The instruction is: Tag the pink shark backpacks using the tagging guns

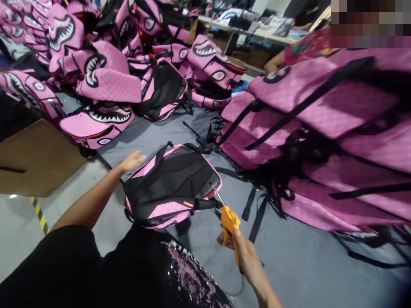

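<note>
A pink and black backpack (173, 179) lies on the grey-covered table in front of me, its black mesh back and shoulder straps facing up. My right hand (242, 246) grips an orange air blow gun (230, 220). The gun's thin metal nozzle points over the backpack's right end, and a hose hangs below. Beyond the backpack's left edge, my left hand (133, 161) is held with fingers stretched out and slightly blurred, with nothing in it. Whether it touches the bag is unclear.
Stacked pink backpacks (321, 128) with dangling black straps rise on the right. More shark-faced backpacks (105, 72) crowd the far left and back. A cardboard sheet (45, 158) stands at left. Behind the right stack is another person's arm (274, 63).
</note>
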`<state>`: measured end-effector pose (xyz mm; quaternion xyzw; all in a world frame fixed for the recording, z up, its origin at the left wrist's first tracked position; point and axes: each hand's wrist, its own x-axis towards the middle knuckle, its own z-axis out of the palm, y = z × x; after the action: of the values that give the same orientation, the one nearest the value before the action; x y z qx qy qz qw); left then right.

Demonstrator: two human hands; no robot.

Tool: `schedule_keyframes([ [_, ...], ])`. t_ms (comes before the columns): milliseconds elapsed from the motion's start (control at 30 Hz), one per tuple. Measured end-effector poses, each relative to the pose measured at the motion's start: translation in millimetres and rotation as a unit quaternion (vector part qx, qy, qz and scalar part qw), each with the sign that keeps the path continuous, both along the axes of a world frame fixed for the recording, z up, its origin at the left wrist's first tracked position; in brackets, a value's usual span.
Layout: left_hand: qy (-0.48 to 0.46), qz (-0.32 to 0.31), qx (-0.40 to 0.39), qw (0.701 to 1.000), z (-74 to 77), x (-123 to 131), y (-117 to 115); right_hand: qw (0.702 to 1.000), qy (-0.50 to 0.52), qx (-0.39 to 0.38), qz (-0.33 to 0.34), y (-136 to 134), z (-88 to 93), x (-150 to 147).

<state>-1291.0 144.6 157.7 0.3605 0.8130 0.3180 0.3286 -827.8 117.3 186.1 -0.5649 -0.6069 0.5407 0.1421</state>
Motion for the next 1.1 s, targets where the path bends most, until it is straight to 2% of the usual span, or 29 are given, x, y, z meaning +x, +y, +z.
schedule_keyframes([
  [67,0.033,-0.040,-0.009,0.999,-21.3,10,-12,0.993,-0.099,0.052,0.050,16,11.4,-26],
  [133,0.062,-0.057,-0.014,0.996,-40.2,20,-28,0.971,-0.206,0.074,0.097,42,23.2,-55],
  [200,0.073,-0.072,-0.004,0.995,-52.7,20,-41,0.943,-0.303,0.087,0.105,72,33.0,-87],
  [300,0.050,-0.111,0.033,0.992,-57.5,-1,-44,0.889,-0.427,0.106,0.127,98,38.0,-139],
  [367,0.013,-0.138,0.059,0.989,-56.4,-23,-36,0.873,-0.438,0.085,0.197,98,35.0,-172],
  [433,-0.043,-0.158,0.070,0.984,-56.6,-45,-25,0.883,-0.384,0.033,0.267,90,32.3,-193],
  [467,-0.079,-0.166,0.068,0.981,-57.8,-55,-21,0.893,-0.365,0.013,0.264,87,32.7,-196],
  [533,-0.160,-0.181,0.055,0.969,-62.2,-71,-15,0.901,-0.390,0.001,0.192,85,38.9,-185],
  [600,-0.237,-0.195,0.042,0.951,-68.0,-83,-11,0.886,-0.456,-0.010,0.087,84,51.1,-160],
  [633,-0.279,-0.189,0.033,0.941,-70.9,-87,-10,0.886,-0.458,-0.034,0.067,82,58.1,-147],
  [733,-0.410,-0.113,-0.014,0.905,-78.0,-92,-3,0.919,-0.356,-0.135,0.103,71,73.9,-120],
  [800,-0.456,-0.061,-0.043,0.887,-81.6,-92,4,0.920,-0.362,-0.128,0.076,69,76.2,-120],
  [867,-0.458,-0.047,-0.065,0.885,-85.2,-93,11,0.917,-0.387,-0.090,0.050,76,72.4,-135],
  [967,-0.452,-0.051,-0.103,0.884,-90.0,-95,19,0.940,-0.306,-0.069,0.135,99,61.5,-177],
  [1033,-0.444,-0.057,-0.117,0.886,-91.8,-96,23,0.933,-0.341,-0.009,0.114,112,55.0,-208],
  [1100,-0.431,-0.067,-0.120,0.892,-92.2,-97,25,0.930,-0.350,0.010,0.117,119,51.6,-232],
])
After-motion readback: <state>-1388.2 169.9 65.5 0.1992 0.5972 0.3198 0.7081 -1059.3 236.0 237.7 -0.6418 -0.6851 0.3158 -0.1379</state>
